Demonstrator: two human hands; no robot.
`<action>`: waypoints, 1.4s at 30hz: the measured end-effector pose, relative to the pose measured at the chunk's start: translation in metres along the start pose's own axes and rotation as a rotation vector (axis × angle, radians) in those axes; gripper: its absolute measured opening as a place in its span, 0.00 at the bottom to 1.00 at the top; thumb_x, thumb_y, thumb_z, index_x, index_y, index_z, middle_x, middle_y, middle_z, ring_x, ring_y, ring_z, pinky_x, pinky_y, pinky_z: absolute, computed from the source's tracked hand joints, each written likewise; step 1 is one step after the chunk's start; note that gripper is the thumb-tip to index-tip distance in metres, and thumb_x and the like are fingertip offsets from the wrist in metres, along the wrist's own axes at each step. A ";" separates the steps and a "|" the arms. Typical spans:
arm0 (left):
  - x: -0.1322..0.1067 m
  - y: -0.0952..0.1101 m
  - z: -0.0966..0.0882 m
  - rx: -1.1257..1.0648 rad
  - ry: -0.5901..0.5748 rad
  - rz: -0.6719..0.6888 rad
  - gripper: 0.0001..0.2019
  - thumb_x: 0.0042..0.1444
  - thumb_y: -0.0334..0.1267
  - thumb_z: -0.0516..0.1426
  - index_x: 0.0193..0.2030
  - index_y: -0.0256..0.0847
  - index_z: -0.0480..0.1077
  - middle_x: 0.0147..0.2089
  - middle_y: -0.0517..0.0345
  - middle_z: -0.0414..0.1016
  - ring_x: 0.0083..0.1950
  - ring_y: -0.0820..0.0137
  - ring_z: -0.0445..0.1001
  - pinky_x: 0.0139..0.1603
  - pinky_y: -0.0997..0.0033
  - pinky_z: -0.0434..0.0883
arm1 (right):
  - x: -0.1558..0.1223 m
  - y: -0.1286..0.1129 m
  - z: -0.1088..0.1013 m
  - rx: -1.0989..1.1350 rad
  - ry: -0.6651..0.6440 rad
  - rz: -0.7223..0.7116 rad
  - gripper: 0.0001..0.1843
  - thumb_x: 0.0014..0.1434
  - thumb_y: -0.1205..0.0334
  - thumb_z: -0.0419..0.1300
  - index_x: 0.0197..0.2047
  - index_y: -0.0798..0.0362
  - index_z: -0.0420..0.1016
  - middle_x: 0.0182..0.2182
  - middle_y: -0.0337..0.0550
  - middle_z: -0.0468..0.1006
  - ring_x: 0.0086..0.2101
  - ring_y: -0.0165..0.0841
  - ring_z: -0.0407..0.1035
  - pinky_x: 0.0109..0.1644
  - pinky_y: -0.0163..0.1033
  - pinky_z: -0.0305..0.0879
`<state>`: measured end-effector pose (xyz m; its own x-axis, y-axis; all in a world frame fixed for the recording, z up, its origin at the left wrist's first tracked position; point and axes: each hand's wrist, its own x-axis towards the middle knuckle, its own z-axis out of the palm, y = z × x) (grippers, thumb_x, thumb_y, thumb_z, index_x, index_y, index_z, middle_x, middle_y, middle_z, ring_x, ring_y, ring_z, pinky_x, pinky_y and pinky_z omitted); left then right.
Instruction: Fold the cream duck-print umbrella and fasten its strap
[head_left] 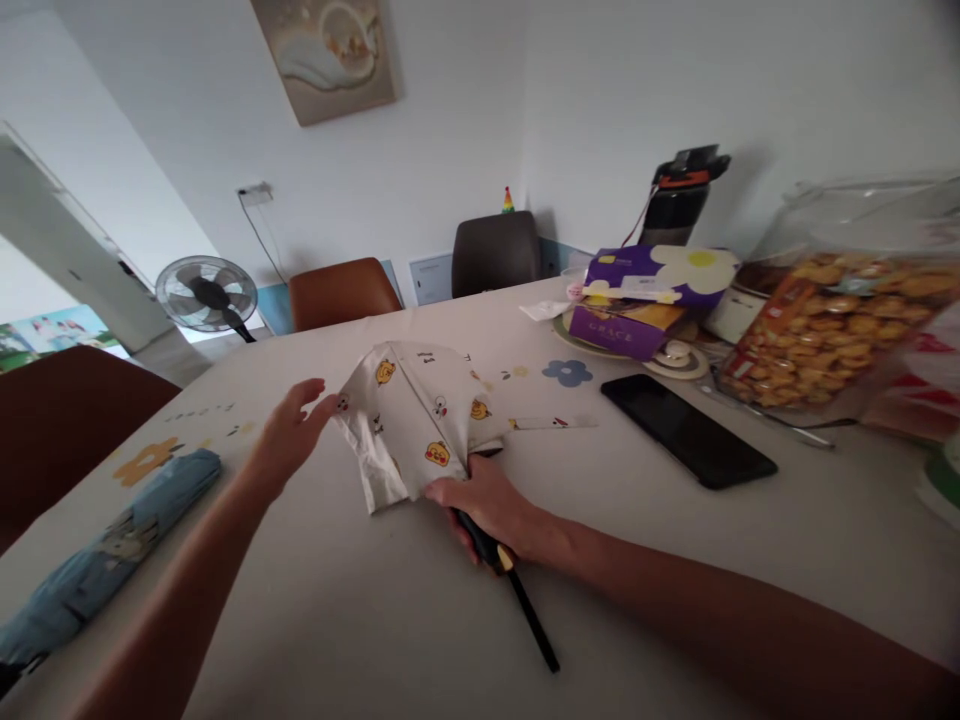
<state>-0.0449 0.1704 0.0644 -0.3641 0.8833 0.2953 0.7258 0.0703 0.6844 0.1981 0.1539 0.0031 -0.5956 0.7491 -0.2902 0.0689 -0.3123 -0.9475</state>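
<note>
A small white folding umbrella (416,415) with yellow cartoon prints lies on the table (375,610), its canopy loose and partly folded. My right hand (487,505) is closed round its black handle at the base of the canopy; a black strap or shaft (534,625) sticks out toward me. My left hand (294,430) touches the canopy's left edge, fingers slightly apart and holding nothing that I can see. The umbrella's closing strap (551,423) lies flat to the right.
A rolled blue umbrella (105,555) lies at the left edge. A black phone (686,430), a purple box (645,300) on a plate, a clear biscuit jar (840,320) and a dark flask (679,200) stand at right. Chairs and a fan (206,295) are beyond the table.
</note>
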 end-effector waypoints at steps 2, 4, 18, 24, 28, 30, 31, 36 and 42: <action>0.000 -0.002 0.011 -0.035 0.060 -0.016 0.23 0.52 0.52 0.52 0.48 0.39 0.68 0.48 0.49 0.72 0.46 0.64 0.70 0.45 0.67 0.66 | -0.001 0.002 0.000 -0.027 -0.046 -0.036 0.15 0.50 0.58 0.57 0.18 0.54 0.60 0.10 0.34 0.63 0.09 0.26 0.57 0.09 0.31 0.56; 0.000 -0.003 0.017 -0.070 0.074 -0.023 0.21 0.52 0.54 0.51 0.40 0.39 0.70 0.36 0.54 0.73 0.37 0.68 0.70 0.35 0.72 0.65 | -0.001 0.004 0.000 -0.040 -0.086 -0.054 0.14 0.51 0.58 0.57 0.18 0.54 0.60 0.10 0.34 0.63 0.09 0.26 0.57 0.09 0.30 0.56; 0.010 -0.037 0.043 -0.352 0.065 -0.214 0.19 0.46 0.54 0.55 0.30 0.37 0.71 0.26 0.60 0.70 0.28 0.72 0.65 0.29 0.73 0.62 | 0.004 -0.002 -0.006 0.112 -0.165 0.026 0.14 0.50 0.56 0.59 0.22 0.55 0.60 0.14 0.31 0.61 0.11 0.23 0.56 0.11 0.30 0.60; -0.010 -0.002 0.030 -0.078 0.397 0.213 0.11 0.48 0.38 0.55 0.40 0.40 0.67 0.40 0.55 0.70 0.39 0.70 0.69 0.40 0.70 0.66 | 0.004 -0.001 -0.005 0.084 -0.131 0.021 0.13 0.50 0.57 0.58 0.22 0.54 0.60 0.12 0.31 0.62 0.10 0.24 0.56 0.10 0.31 0.60; -0.046 0.037 0.040 -0.256 -0.146 0.042 0.10 0.51 0.45 0.54 0.31 0.39 0.64 0.26 0.60 0.67 0.26 0.72 0.67 0.25 0.72 0.66 | 0.002 -0.001 -0.001 0.000 -0.070 0.022 0.12 0.50 0.60 0.55 0.20 0.54 0.60 0.10 0.33 0.62 0.09 0.25 0.56 0.09 0.31 0.58; -0.059 0.046 0.050 -0.307 -0.178 -0.047 0.14 0.48 0.47 0.57 0.32 0.39 0.63 0.28 0.59 0.67 0.29 0.71 0.68 0.25 0.72 0.67 | 0.000 0.000 0.002 -0.041 -0.039 0.018 0.10 0.50 0.61 0.54 0.20 0.55 0.62 0.09 0.34 0.63 0.08 0.26 0.57 0.09 0.31 0.57; -0.062 0.047 0.055 -0.340 -0.157 -0.083 0.16 0.46 0.48 0.59 0.34 0.39 0.62 0.30 0.58 0.68 0.31 0.70 0.69 0.26 0.71 0.68 | 0.000 0.000 0.003 -0.053 -0.025 0.012 0.10 0.51 0.62 0.54 0.20 0.55 0.62 0.09 0.35 0.63 0.08 0.27 0.57 0.08 0.31 0.57; -0.066 0.047 0.061 -0.522 -0.132 -0.246 0.25 0.43 0.45 0.62 0.45 0.38 0.59 0.41 0.50 0.68 0.39 0.66 0.72 0.32 0.67 0.72 | -0.001 0.000 0.006 -0.064 0.009 -0.014 0.10 0.51 0.64 0.54 0.20 0.53 0.61 0.09 0.34 0.63 0.09 0.27 0.58 0.09 0.32 0.58; -0.072 0.058 0.058 -0.675 -0.304 -0.334 0.25 0.47 0.41 0.61 0.50 0.35 0.63 0.49 0.42 0.70 0.42 0.63 0.73 0.36 0.67 0.73 | 0.002 0.005 0.006 -0.071 0.013 -0.042 0.11 0.52 0.63 0.54 0.19 0.54 0.61 0.10 0.36 0.64 0.09 0.28 0.59 0.08 0.32 0.58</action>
<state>0.0567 0.1381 0.0441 -0.2539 0.9593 -0.1236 0.0625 0.1438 0.9876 0.1929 0.1504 -0.0009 -0.5890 0.7681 -0.2511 0.1010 -0.2383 -0.9659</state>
